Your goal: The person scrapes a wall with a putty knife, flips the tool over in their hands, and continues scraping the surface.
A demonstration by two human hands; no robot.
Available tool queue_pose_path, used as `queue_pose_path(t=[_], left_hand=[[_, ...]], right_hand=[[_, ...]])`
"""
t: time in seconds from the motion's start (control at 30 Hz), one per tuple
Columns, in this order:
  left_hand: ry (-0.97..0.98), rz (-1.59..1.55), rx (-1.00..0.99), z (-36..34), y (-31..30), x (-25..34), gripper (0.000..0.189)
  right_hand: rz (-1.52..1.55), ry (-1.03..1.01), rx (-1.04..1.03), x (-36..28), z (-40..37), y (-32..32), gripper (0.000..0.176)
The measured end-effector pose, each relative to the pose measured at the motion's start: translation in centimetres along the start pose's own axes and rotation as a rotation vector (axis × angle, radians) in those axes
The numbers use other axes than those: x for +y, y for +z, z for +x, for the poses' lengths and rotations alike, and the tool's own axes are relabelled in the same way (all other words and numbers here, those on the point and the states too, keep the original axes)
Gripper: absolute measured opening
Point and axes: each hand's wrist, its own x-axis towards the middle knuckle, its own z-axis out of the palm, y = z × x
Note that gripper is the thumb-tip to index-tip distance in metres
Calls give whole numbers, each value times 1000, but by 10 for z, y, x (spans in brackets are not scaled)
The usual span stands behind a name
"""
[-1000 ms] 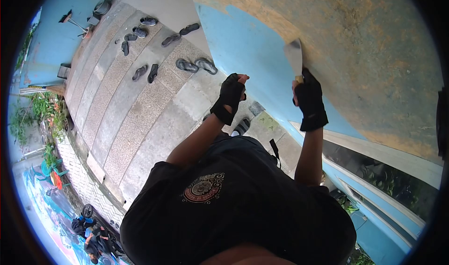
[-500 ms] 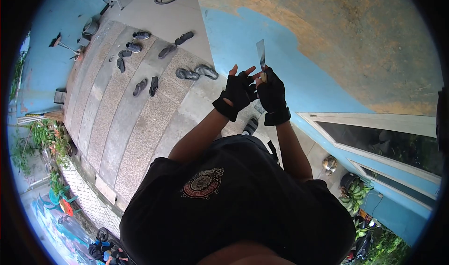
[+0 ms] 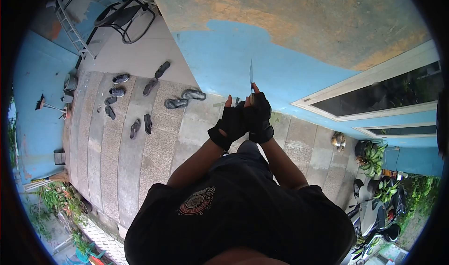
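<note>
My right hand (image 3: 258, 113), in a black fingerless glove, is closed around the handle of a putty knife (image 3: 251, 72). The thin metal blade points up and away, seen nearly edge-on against the blue wall. Pressed close beside it on the left is my left hand (image 3: 234, 121), gloved the same way. Its thumb sticks up apart from the palm, while its other fingers are partly hidden at the right hand. Both hands are in front of my body, near the lower part of the wall (image 3: 224, 47).
Bare brownish patches cover the upper wall, with a framed window (image 3: 374, 92) to the right. Several sandals and shoes (image 3: 177, 103) lie on the tiled floor. A black chair (image 3: 124, 17) and a ladder (image 3: 72, 29) stand at upper left. Plants (image 3: 372, 157) and a motorcycle (image 3: 374, 216) are at lower right.
The view has swung, showing more of the chair, ladder and motorcycle. My hands have come closer together, and the blade has turned from broadside to nearly edge-on.
</note>
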Motion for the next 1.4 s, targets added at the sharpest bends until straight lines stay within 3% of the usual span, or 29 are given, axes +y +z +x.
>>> queue_pose_path(t=[0.1, 0.17, 0.23, 0.3, 0.33, 0.43, 0.57, 0.63, 0.8, 0.9, 0.97, 1.07, 1.2, 1.27, 1.4], left_hand=[[-24, -65, -44, 5, -14, 1, 85], [-26, 246, 107, 12, -2, -3, 93], [1, 226, -8, 17, -18, -9, 85], [-1, -174, -73, 25, -9, -16, 84], [-30, -81, -32, 27, -5, -18, 81], [-11, 200, -67, 42, -1, -28, 75], [100, 377, -47, 85, -3, -40, 73], [183, 409, -27, 107, 2, -54, 72], [320, 441, 125, 144, 17, -79, 69], [385, 507, 161, 170, -5, -86, 67], [378, 520, 164, 178, -7, -91, 66], [396, 358, 159, 186, 4, -105, 68], [469, 289, 305, 195, 17, -105, 72], [322, 394, 163, 192, 8, -86, 74], [249, 270, 189, 200, 9, -62, 72]], right_hand=[[-10, -63, -17, -5, -14, -2, 51], [29, -25, -17, 2, -11, -2, 51], [75, 13, -27, 11, -6, -3, 50], [125, 51, -33, 16, 1, -8, 50], [111, 179, -90, 23, 6, -19, 49], [101, 240, -34, 30, 10, -44, 49], [248, 133, -51, 73, 5, -72, 47], [254, 348, -269, 90, 7, -89, 47], [196, 405, -541, 117, 25, -132, 48], [371, 381, -537, 118, 41, -159, 33], [768, 763, -755, 128, 52, -175, 20], [894, 787, -772, 135, 63, -182, 13], [1011, 791, -827, 135, 74, -177, 12], [1140, 959, -738, 126, 81, -173, 13], [1204, 1047, -856, 135, 96, -157, 13]])
